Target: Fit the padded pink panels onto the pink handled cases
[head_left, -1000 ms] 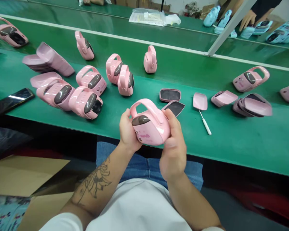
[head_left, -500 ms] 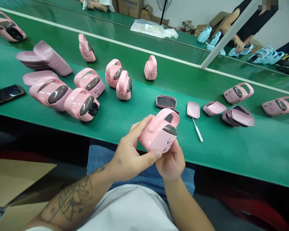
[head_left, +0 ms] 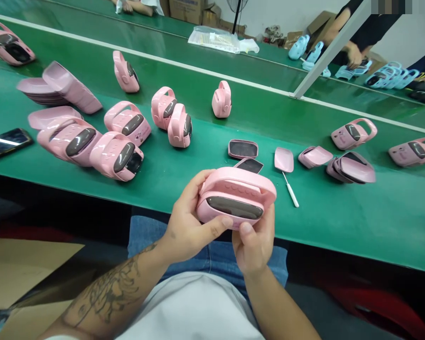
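Observation:
My left hand grips the left end of a pink handled device with a dark glossy window, its thumb along the lower front edge. At the other end my right hand holds it too, thumb on the front and fingers partly hidden behind. The carrying handle arches over a row of small buttons, and the window faces me. Just beyond it lie a pink-rimmed dark panel and a second dark panel. A pink panel lies to their right, touching a white-handled screwdriver.
Several similar pink devices stand at left, near stacked pink panels and a black phone. More panels and two devices are at right. Across the green table, a co-worker's hand touches light-blue devices.
Both hands have turned the pink device so that its long side and dark window face me. My right hand has shifted to its right end. The co-worker's hand has moved slightly.

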Motion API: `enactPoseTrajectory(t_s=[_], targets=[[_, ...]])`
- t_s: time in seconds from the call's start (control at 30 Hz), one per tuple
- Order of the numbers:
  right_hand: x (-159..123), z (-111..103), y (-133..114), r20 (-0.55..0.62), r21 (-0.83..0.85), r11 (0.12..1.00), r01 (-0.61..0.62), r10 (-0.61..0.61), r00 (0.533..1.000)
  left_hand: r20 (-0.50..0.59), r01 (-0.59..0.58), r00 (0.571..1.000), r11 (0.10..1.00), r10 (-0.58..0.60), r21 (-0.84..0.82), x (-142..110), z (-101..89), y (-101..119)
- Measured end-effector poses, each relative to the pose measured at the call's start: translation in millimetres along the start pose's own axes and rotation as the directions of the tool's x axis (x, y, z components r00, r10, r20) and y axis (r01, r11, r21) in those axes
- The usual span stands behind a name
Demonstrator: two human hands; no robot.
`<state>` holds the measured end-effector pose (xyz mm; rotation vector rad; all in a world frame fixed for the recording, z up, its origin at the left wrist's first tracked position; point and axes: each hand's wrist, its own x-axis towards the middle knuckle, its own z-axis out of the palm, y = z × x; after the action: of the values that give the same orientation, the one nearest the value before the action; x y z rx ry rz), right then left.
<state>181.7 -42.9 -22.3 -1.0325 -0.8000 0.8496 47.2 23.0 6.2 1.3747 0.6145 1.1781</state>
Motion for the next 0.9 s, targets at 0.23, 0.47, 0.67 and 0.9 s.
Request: enactPoseTrajectory(t_s=[0.23, 0.47, 0.67, 0.9], targets=[[5.4, -17.3, -14.5, 0.136, -0.185, 0.98, 0.069, -0.044, 0.99, -0.009, -0.07, 0.998, 0.996, 0.07, -0.046, 9.1, -2.9, -6.4], [197.8, -49.3, -53.3, -0.099, -0.795, 0.605, 0.028, -0.175, 0.98, 0.036, 0.018, 0.999, 0.895, -0.038, 0.445, 112.2, -14.5, -41.2], [355.2, -76.0, -9.3, -0.315, -0.874, 0.435, -0.216, -0.17, 0.934, 0.003, 0.059, 0.997, 0.747, -0.081, 0.662, 163.1, -6.5, -87.1], [342.5, -85.7, 6.0, -0.273, -0.935, 0.273, -0.227, -0.145, 0.951, -0.12, 0.197, 0.979, 0.623, -0.165, 0.757, 193.2, -6.0, -113.0]])
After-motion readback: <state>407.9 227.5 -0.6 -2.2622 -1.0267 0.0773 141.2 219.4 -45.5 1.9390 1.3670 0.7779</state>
